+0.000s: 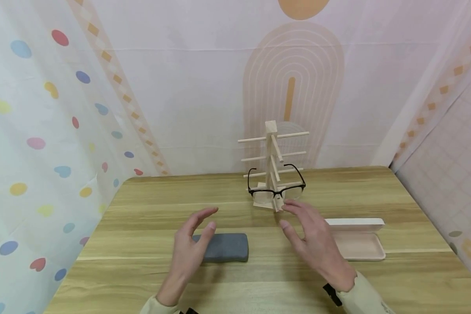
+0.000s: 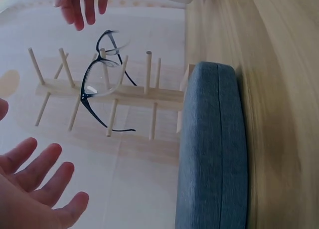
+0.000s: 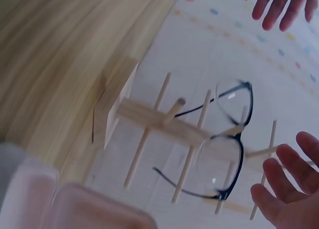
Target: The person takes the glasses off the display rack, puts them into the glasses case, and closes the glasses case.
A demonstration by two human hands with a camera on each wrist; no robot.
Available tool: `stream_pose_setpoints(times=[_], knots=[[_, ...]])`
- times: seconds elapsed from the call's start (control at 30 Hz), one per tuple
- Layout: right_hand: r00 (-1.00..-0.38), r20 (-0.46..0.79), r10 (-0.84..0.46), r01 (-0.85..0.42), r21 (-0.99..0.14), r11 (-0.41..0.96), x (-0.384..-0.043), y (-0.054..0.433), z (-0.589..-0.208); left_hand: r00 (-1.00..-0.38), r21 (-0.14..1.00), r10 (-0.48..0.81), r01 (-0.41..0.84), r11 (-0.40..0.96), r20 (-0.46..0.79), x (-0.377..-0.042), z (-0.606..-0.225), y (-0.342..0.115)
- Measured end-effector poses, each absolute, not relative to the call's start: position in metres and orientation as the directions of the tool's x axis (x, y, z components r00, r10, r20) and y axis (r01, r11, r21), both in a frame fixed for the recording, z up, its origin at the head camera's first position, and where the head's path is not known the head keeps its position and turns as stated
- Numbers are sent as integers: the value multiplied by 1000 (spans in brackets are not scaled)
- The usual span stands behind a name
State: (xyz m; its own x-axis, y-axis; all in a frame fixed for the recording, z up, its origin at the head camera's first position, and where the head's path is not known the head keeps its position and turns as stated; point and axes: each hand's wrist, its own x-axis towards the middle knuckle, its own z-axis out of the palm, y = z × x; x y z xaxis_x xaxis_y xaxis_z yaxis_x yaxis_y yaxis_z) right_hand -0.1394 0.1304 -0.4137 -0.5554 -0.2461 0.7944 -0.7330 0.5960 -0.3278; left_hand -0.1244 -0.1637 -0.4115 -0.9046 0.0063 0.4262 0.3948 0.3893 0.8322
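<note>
Black half-rim glasses (image 1: 278, 193) sit on a wooden eyeglass stand (image 1: 272, 130), their temples pointing back. My left hand (image 1: 190, 242) hovers beside and over a closed blue-grey glasses case (image 1: 229, 247), its fingers bent loosely around nothing. My right hand (image 1: 315, 240) is raised just in front of the glasses, to the right of the stand's base, and also holds nothing. The left wrist view shows the left hand (image 2: 35, 189) with spread fingers, apart from the fabric-covered case (image 2: 209, 139). In the right wrist view the right hand (image 3: 291, 194) is near the glasses (image 3: 241, 134), seemingly not touching.
An open case, white outside and pale pink inside (image 1: 359, 246), lies on the wooden table (image 1: 141, 218) at the right, partly behind the right hand. Patterned curtains (image 1: 196, 96) hang behind the table and along its sides.
</note>
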Motion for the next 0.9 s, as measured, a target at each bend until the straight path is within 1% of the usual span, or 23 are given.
stream_pose_setpoints(times=[0.27, 0.37, 0.5, 0.6, 0.73, 0.9], knots=[[-541, 815, -207, -688, -287, 667, -152, 147, -415, -923, 839, 99, 379, 390, 371, -133, -408, -149], [-573, 795, -200, -654, -296, 696, -156, 153, -417, -926, 847, 118, 377, 374, 359, -137, -407, -144], [-648, 739, -182, -601, -350, 718, -160, 161, -417, -930, 868, 127, 366, 335, 344, -143, -405, -136], [-692, 703, -165, -566, -386, 729, -164, 164, -417, -934, 884, 133, 357, 302, 332, -147, -405, -131], [-726, 672, -146, -530, -412, 741, -170, 168, -415, -946, 906, 124, 324, 272, 301, -154, -405, -125], [-744, 654, -136, -504, -416, 757, -177, 171, -412, -965, 930, 100, 262, 258, 244, -164, -404, -116]])
